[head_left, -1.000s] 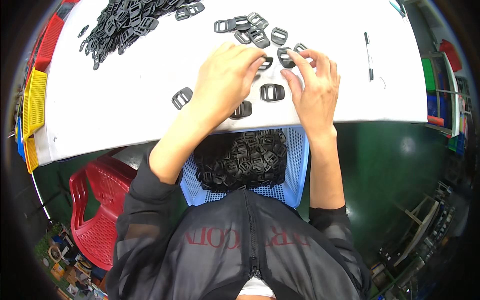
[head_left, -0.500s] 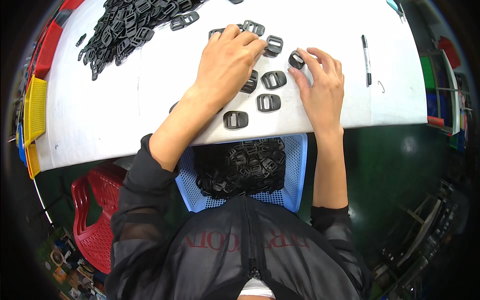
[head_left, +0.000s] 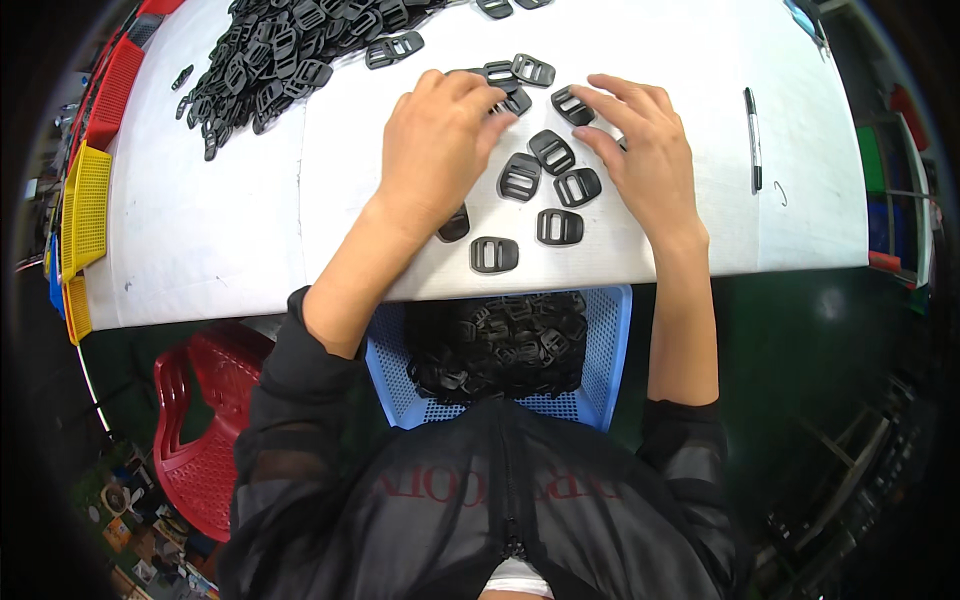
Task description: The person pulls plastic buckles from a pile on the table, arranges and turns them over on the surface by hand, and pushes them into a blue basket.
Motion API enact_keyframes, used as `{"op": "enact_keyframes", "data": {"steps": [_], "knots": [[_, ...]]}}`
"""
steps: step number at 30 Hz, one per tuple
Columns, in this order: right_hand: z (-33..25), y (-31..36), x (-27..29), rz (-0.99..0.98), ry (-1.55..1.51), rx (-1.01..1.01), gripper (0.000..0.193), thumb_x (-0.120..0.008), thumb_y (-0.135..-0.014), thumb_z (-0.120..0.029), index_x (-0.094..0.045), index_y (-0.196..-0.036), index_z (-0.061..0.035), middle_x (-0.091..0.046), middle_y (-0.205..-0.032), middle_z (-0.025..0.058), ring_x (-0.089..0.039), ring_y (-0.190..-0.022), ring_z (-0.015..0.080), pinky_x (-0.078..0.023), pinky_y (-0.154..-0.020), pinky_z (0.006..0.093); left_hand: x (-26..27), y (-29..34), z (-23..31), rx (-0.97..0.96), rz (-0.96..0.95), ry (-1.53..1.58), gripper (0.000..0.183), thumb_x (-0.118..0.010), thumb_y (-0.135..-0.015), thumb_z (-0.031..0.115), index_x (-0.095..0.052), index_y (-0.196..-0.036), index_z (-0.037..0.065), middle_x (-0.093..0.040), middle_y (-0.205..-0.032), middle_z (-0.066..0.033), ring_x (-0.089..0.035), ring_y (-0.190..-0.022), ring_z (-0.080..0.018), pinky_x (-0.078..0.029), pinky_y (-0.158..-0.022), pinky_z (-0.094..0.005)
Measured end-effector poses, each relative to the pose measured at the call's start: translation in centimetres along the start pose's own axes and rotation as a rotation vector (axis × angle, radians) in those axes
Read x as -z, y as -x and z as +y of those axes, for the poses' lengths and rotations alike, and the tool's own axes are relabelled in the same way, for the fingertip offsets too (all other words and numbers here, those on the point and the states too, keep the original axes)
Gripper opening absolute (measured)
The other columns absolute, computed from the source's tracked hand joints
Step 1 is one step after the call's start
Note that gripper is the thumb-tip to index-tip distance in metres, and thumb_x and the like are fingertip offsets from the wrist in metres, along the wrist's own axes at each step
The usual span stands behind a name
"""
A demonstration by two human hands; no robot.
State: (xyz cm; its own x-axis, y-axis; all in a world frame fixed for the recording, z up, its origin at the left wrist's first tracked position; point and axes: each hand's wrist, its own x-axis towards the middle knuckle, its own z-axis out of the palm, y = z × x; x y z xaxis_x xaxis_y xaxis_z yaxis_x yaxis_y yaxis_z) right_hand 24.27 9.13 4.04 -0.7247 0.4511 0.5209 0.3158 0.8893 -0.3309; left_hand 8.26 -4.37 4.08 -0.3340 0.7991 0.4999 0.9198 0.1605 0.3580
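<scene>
Black plastic strap buckles lie scattered on the white table in front of me. My left hand (head_left: 440,145) has its thumb and fingers around the end of one buckle (head_left: 515,103). With thumb and index fingertips, my right hand (head_left: 645,145) grips the edges of another buckle (head_left: 573,106), its other fingers curved above. Between the hands and the table edge are a tilted buckle (head_left: 551,151) and several more, among them a buckle (head_left: 494,254) closest to me. One buckle (head_left: 453,224) is partly covered by my left wrist, and another hides mostly behind my right hand.
A large heap of black buckles (head_left: 290,55) spreads over the far left of the table (head_left: 230,220). A marker pen (head_left: 753,140) lies at the right. Below the front edge, a blue basket (head_left: 605,350) holds many dark buckles. A red chair (head_left: 205,440) stands lower left, near yellow baskets (head_left: 88,210).
The view has shifted slightly. My right hand has let go of one buckle and moved left onto another. My left hand has drawn back left, and a tilted buckle now shows between the hands.
</scene>
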Motion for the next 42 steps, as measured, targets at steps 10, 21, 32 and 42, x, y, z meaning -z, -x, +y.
{"op": "enact_keyframes", "data": {"steps": [10, 21, 32, 42], "knots": [[0.1, -1.2, 0.7, -0.137, -0.071, -0.222, 0.014, -0.07, -0.086, -0.019, -0.076, -0.093, -0.0091, -0.071, -0.087, 0.0038, -0.062, -0.086, 0.0223, -0.049, -0.077, 0.0339, 2.6, 0.0, 0.1, 0.37, -0.268, 0.358, 0.016, -0.071, -0.084, 0.014, -0.073, -0.098, 0.006, -0.071, -0.084, -0.0068, -0.061, -0.078, -0.0251, -0.05, -0.072, -0.0345], [-0.2, -4.4, -1.7, -0.325, -0.2, -0.409, 0.022, -0.074, -0.082, -0.021, -0.075, -0.102, -0.0141, -0.071, -0.099, 0.0031, -0.06, -0.098, 0.0192, -0.045, -0.085, 0.0377, 2.2, -1.4, -4.4, 0.11, -0.164, 0.072, 0.025, -0.068, -0.088, 0.016, -0.072, -0.111, 0.009, -0.071, -0.098, -0.0073, -0.062, -0.083, -0.0234, -0.05, -0.08, -0.0326], [-2.2, -6.9, -3.5, -0.389, -0.157, -0.141, 0.029, -0.068, -0.087, -0.022, -0.071, -0.115, -0.0132, -0.067, -0.115, 0.0063, -0.058, -0.109, 0.0254, -0.045, -0.092, 0.0393, 6.2, 2.7, -3.8, 0.278, -0.077, 0.241, 0.015, -0.066, -0.089, 0.015, -0.074, -0.099, 0.007, -0.07, -0.099, -0.0078, -0.062, -0.087, -0.0244, -0.05, -0.078, -0.0338], [2.8, 0.2, 0.2, -0.139, -0.097, -0.16, 0.043, -0.062, -0.091, -0.036, -0.062, -0.126, -0.0117, -0.058, -0.131, 0.0128, -0.051, -0.125, 0.0287, -0.034, -0.107, 0.0463, 8.6, 8.4, -4.3, 0.433, 0.028, 0.223, 0.017, -0.064, -0.089, 0.006, -0.074, -0.103, 0.007, -0.07, -0.1, -0.0099, -0.064, -0.084, -0.0201, -0.051, -0.076, -0.0294]]}}
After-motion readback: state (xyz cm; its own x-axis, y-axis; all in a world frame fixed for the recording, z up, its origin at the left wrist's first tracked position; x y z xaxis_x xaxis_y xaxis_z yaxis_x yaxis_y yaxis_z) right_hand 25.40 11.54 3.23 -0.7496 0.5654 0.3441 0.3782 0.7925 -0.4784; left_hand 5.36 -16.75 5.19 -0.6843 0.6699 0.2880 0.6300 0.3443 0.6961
